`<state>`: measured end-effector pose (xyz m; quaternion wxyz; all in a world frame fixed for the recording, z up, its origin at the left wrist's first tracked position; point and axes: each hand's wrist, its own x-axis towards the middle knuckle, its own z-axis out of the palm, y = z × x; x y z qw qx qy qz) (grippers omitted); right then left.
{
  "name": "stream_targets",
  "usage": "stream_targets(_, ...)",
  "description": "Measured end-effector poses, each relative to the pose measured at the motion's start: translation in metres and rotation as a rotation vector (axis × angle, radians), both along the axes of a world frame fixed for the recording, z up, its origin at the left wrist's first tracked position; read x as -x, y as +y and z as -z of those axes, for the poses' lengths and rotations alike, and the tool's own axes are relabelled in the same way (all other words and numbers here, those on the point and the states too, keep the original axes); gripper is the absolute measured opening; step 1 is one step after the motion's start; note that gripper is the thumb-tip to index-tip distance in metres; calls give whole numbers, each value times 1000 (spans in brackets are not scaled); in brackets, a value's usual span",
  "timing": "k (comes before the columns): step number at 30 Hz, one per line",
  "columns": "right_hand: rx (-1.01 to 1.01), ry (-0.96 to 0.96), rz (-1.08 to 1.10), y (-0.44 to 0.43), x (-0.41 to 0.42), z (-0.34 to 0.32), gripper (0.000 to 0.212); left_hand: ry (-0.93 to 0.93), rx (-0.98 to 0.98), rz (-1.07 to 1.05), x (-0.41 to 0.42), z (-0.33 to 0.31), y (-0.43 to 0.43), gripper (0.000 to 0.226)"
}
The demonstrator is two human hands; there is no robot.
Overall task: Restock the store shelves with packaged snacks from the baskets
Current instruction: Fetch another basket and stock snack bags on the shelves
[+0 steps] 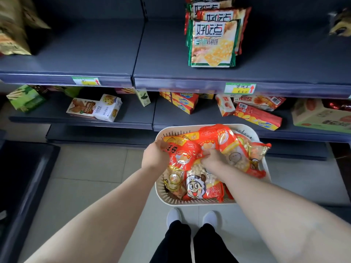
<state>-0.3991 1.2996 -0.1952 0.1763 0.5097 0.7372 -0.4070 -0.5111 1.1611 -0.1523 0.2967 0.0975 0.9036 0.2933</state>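
A white slatted basket [265, 168] stands on the floor under the shelves, full of several red and clear snack bags. My left hand [154, 154] grips the left edge of a red snack bag [183, 155] lying on top of the pile. My right hand [211, 158] pinches the same bag at its right side, fingers curled down into the pile. The upper shelf [106, 52] above holds a row of upright green-edged cookie packs [213, 41].
The lower shelf [133, 112] carries scattered biscuit boxes and red-yellow cracker boxes [257, 116]. Gold-green bags [13, 25] stand at the upper left. A dark unit [22, 186] borders the tiled floor on the left. My feet [191, 217] are just behind the basket.
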Motion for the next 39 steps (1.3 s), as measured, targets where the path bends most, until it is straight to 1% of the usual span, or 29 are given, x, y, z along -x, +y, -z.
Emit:
stream_targets(3,64,-61,69,-15,22,18,35,-2,-5,-28,16,6,-13,44)
stream_targets(7,91,-96,224,-24,39,28,23,-9,-26,-25,33,15,-21,42)
stream_targets(12,96,-8,352,-36,48,33,27,13,-40,16,47,19,-22,37)
stream_targets(16,80,61,424,-47,40,26,27,11,-45,26,55,17,-14,39)
stream_targets(19,96,147,485,-49,31,15,20,24,-54,58,57,11,-5,40)
stream_targets(20,134,179,496,-49,29,10,17,32,-50,57,59,11,-3,37)
stream_targets(23,194,273,486,-40,26,-7,12,69,-44,0,58,9,2,20)
stream_targets(24,214,323,493,-34,26,-15,11,64,-68,-34,55,5,4,25)
stream_targets(27,354,475,551,-13,26,-51,12,-73,-171,-135,41,-12,13,68)
stream_targets(28,407,524,553,-6,23,-63,16,-122,-208,-142,37,-17,15,78)
stream_targets(31,483,588,446,18,7,-91,20,-299,-376,-108,17,-36,14,104)
stream_targets(32,499,592,416,26,-1,-99,22,-326,-423,-84,10,-41,14,112)
stream_targets(33,517,601,393,35,-10,-107,25,-333,-445,-57,3,-44,15,114)
stream_targets(35,563,629,349,49,-29,-120,30,-356,-477,-11,-14,-53,19,102)
stream_targets(39,623,686,290,68,-62,-142,33,-448,-534,17,-52,-68,33,67)
